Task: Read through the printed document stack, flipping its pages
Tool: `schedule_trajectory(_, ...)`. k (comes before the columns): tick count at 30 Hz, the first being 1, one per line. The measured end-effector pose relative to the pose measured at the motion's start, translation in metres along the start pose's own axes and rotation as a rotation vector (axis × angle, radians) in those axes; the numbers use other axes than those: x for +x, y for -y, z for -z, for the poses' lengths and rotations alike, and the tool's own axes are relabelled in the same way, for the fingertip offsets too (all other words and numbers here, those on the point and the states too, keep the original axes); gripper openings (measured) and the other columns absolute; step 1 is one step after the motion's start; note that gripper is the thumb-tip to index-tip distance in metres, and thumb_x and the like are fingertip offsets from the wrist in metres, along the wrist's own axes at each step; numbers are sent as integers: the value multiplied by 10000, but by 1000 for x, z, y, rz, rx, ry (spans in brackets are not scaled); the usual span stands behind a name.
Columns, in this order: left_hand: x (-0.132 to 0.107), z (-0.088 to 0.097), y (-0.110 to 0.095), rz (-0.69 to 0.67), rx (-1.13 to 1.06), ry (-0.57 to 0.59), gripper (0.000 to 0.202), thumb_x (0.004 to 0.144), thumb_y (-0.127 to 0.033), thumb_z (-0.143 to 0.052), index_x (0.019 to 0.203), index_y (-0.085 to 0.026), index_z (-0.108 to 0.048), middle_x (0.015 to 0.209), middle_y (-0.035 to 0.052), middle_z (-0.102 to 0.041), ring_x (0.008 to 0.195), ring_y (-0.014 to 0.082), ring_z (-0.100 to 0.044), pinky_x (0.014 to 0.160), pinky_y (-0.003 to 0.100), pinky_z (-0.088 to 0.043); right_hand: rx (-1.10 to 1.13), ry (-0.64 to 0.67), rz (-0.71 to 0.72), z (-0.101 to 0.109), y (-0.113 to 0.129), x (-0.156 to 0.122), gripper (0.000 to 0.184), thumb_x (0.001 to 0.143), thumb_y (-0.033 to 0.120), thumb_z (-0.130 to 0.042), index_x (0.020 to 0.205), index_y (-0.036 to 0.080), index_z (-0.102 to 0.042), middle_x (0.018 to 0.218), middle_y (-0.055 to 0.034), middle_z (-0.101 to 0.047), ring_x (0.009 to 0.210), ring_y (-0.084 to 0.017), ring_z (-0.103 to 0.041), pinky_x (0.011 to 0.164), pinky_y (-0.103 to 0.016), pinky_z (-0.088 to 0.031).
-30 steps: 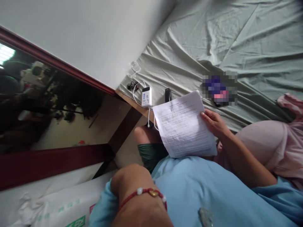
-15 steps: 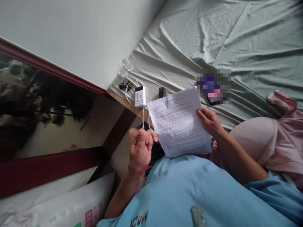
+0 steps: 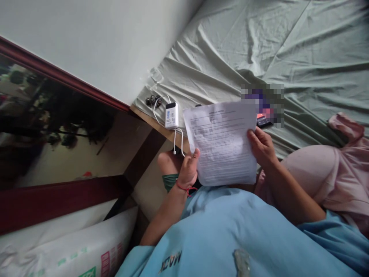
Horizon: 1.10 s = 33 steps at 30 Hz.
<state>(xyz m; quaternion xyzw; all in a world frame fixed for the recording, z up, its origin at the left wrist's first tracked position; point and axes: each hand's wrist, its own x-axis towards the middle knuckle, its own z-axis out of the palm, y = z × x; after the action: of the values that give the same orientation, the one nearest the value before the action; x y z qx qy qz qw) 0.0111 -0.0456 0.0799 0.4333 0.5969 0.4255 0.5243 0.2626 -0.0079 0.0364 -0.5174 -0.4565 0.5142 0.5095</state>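
A printed sheet of paper [image 3: 221, 140] is held up in front of me over my lap. My left hand [image 3: 188, 169], with a red bead bracelet on the wrist, grips the paper's left edge, thumb on the front. My right hand [image 3: 262, 146] pinches the right edge. My blue shirt [image 3: 230, 234] fills the bottom of the view. A knee [image 3: 168, 163] shows just left of the left hand.
A white power bank [image 3: 171, 114] with a white cable lies on the bed's wooden edge. A phone [image 3: 263, 120] lies on the green bed sheet [image 3: 273, 50] behind the paper. Pink cloth [image 3: 325, 173] is at the right. A mirror [image 3: 57, 127] and a white sack [image 3: 72, 246] are at the left.
My left hand rose from beside my lap, reached toward the paper and took hold of its left edge. The paper now stands more upright, squarer to me.
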Motion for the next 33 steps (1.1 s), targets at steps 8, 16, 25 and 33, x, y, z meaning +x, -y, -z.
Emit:
schedule_trajectory(8, 19, 0, 15, 32, -20, -8, 573, 748, -689, -772, 1014, -183, -734, 1152, 111, -742, 1359, 312, -550, 1119, 448, -505, -99, -73, 12, -4, -2, 3, 377, 927, 592, -555, 945, 221, -624, 790, -26, -584, 707, -170, -512, 655, -297, -422)
schedule_trajectory(16, 22, -6, 38, 127, -163, -24, 634, 719, -700, -790, 995, -132, -735, 906, 84, -747, 996, 247, -694, 944, 360, -536, -239, -174, 81, -2, -10, 7, 214, 868, 417, -658, 856, 206, -622, 688, 20, -544, 614, -121, -432, 591, -269, -352)
schedule_trajectory(25, 26, 4, 54, 16, 45, -32, 563, 851, -708, -653, 773, -151, -629, 668, 14, -588, 673, 152, -571, 649, 269, -480, -462, -222, 135, -3, -12, 9, 198, 909, 383, -562, 807, 215, -585, 657, 5, -562, 598, -140, -470, 615, -293, -361)
schedule_trajectory(33, 25, 7, 42, -26, 54, -92, 590, 867, -743, -599, 824, -154, -622, 749, 29, -622, 719, 154, -587, 679, 273, -498, -351, -81, 116, -3, -13, 6, 179, 882, 393, -642, 913, 217, -656, 690, 2, -597, 607, -150, -487, 594, -296, -374)
